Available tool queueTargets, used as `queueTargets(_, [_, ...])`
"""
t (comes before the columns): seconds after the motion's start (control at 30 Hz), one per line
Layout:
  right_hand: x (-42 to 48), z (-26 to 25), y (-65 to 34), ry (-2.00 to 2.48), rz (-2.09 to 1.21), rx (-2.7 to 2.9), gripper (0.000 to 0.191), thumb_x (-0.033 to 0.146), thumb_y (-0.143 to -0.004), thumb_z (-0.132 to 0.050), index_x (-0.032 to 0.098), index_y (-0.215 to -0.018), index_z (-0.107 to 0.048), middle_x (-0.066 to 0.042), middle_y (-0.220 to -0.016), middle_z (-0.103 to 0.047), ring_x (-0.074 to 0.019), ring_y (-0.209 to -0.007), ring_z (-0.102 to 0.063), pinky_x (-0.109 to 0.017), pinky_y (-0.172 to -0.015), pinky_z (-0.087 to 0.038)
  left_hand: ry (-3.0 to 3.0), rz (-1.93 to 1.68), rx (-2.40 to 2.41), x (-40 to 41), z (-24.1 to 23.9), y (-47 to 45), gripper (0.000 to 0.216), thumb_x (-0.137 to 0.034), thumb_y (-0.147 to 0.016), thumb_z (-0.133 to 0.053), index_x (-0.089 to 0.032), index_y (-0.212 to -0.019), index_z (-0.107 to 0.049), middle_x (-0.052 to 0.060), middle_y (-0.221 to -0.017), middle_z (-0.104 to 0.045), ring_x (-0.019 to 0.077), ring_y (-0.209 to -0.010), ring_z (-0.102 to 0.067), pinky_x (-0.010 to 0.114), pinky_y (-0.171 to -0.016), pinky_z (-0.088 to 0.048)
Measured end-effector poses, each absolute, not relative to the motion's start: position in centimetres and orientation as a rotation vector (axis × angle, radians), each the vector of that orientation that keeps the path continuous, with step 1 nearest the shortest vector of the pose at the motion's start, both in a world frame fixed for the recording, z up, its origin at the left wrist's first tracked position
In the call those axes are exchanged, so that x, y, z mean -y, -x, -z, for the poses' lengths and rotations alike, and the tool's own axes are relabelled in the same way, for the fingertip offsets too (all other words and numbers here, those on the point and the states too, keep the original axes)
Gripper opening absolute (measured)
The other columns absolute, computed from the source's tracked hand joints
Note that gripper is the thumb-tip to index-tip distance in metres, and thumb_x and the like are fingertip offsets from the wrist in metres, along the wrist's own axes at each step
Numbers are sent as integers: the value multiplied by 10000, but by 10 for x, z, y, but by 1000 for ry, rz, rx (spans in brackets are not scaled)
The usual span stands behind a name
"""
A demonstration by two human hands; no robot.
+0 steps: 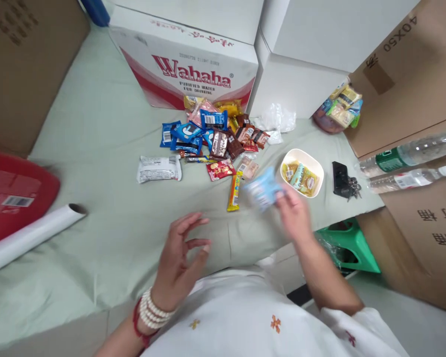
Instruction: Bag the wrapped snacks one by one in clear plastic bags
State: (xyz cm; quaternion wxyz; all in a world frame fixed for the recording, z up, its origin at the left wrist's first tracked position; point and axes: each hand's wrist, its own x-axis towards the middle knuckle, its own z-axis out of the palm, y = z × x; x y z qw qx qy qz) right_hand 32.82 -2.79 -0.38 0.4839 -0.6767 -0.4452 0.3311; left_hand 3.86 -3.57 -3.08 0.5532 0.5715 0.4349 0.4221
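Note:
My right hand [294, 214] is closed on a light blue snack packet [263, 190], blurred by motion, just left of a white bowl [312, 162] that holds a few wrapped snacks. My left hand [181, 258] hovers open above the pale green cloth, fingers spread and curled, holding nothing; a pearl bracelet and red thread circle its wrist. A heap of wrapped snacks [215, 134] lies farther back. A yellow bar [234, 193] and a white packet [159, 168] lie apart from the heap.
A Wahaha water carton [193, 64] and a white box [305, 54] stand behind. Brown cartons sit on both sides. Two water bottles [409, 166], black keys [344, 181], a white roll [29, 238], a red bag [15, 193] and a green stool [351, 245] are nearby.

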Motion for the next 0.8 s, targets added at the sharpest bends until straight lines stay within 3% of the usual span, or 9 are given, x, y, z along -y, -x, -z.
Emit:
queueTargets(0.1, [-3, -28, -425, 1801, -510, 983, 357, 512, -935, -586, 240, -1159, -642, -53, -1069, -695, -191, -895, -665, -315, -759, -582, -1318, -973, -1212, 35, 42, -9, 412, -290, -887, -677, -242, -1280, -566, 110, -1323, -525, 277, -1226, -607, 380, -872, -635])
queueTargets(0.17, [-32, -39, -475, 1963, -639, 969, 264, 475, -905, -623, 213, -937, -621, -22, -832, -646, -163, -722, -610, -285, -660, -559, -1314, -945, -1318, 37, 52, 7, 336, -338, -885, -678, -221, -1193, -614, 93, -1220, -575, 251, -1127, -642, 378, -871, -627])
queueTargets(0.23, [-59, -40, -499, 2139, -743, 1069, 217, 404, -926, -595, 207, -837, -573, -16, -774, -604, -158, -697, -586, -287, -665, -549, -1326, -926, -1383, 39, 61, 17, 290, -377, -886, -670, -211, -1122, -640, 82, -1150, -599, 231, -1038, -657, 378, -846, -626])
queueTargets(0.33, [-86, -28, -497, 2461, -611, 1400, 177, 303, -964, -522, 190, -851, -600, -68, -835, -628, -216, -854, -614, -358, -800, -541, -1355, -937, -1440, 44, 69, 24, 269, -393, -899, -649, -206, -1093, -646, 85, -1145, -603, 217, -979, -654, 373, -806, -625])
queueTargets(0.43, [-93, -23, -481, 2656, -249, 1605, 210, 303, -956, -521, 159, -920, -670, -169, -1001, -645, -342, -1112, -549, -477, -917, -482, -1489, -990, -1536, 48, 74, 27, 247, -374, -903, -639, -202, -1080, -647, 92, -1144, -610, 226, -1007, -642, 366, -792, -608])
queueTargets(0.5, [-97, -28, -475, 2699, 75, 1688, 280, 341, -962, -508, 151, -1013, -706, -213, -1135, -624, -394, -1195, -496, -495, -916, -467, -1609, -1018, -1593, 51, 76, 28, 207, -341, -909, -630, -198, -1058, -649, 89, -1098, -634, 228, -1024, -641, 361, -813, -587])
queueTargets(0.57, [-111, -35, -471, 2664, 323, 1785, 349, 354, -987, -461, 154, -1116, -718, -214, -1193, -617, -377, -1168, -526, -457, -886, -473, -1695, -1032, -1599, 52, 78, 29, 157, -298, -918, -616, -200, -1035, -651, 81, -1052, -658, 218, -1008, -650, 347, -825, -570])
queueTargets(0.67, [-151, -35, -460, 2530, 274, 2040, 350, 270, -988, -447, 180, -1177, -727, -174, -1179, -656, -315, -1096, -583, -391, -870, -467, -1781, -1011, -1554, 51, 79, 30, 114, -249, -925, -600, -208, -1014, -658, 65, -1011, -682, 195, -949, -664, 318, -815, -553])
queueTargets(0.8, [-208, -12, -437, 2591, 36, 2282, 374, 156, -909, -549, 219, -1232, -726, -161, -1267, -660, -302, -1194, -562, -346, -881, -459, -1822, -972, -1514, 50, 79, 30, 109, -219, -928, -579, -213, -994, -665, 57, -991, -695, 183, -907, -674, 302, -804, -539])
